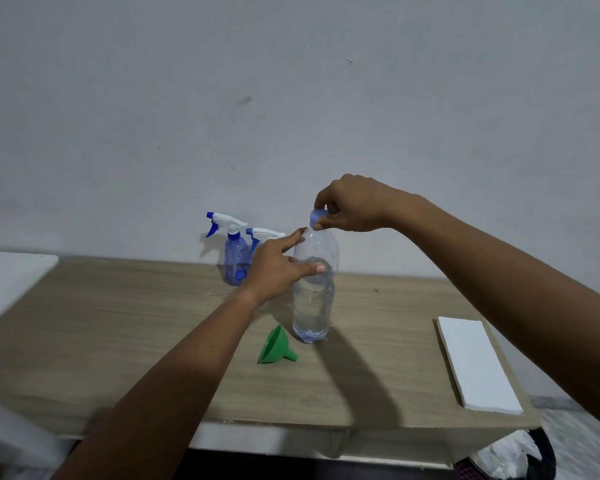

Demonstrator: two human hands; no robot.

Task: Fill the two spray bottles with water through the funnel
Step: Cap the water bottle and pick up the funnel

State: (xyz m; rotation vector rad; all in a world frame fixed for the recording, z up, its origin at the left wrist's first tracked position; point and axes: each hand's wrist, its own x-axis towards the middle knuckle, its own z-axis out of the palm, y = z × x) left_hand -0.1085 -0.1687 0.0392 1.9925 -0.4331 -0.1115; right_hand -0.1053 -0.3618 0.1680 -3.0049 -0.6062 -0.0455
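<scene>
A clear plastic water bottle (313, 299) stands upright mid-table, partly filled. My left hand (278, 268) wraps around its upper body. My right hand (352, 204) pinches the bottle's blue cap (316, 216) at the neck; I cannot tell whether the cap is on or just off. Two blue spray bottles stand against the wall behind: one (235, 254) in full view with a white and blue trigger head, the second (264, 234) mostly hidden by my left hand. A green funnel (275, 346) lies on its side in front of the water bottle.
The wooden table (118, 334) ends at a front edge near me. A white rectangular pad (477, 363) lies at the right end. A white surface (7, 278) adjoins the table on the left. A dark bag with white contents (513, 457) sits on the floor, lower right.
</scene>
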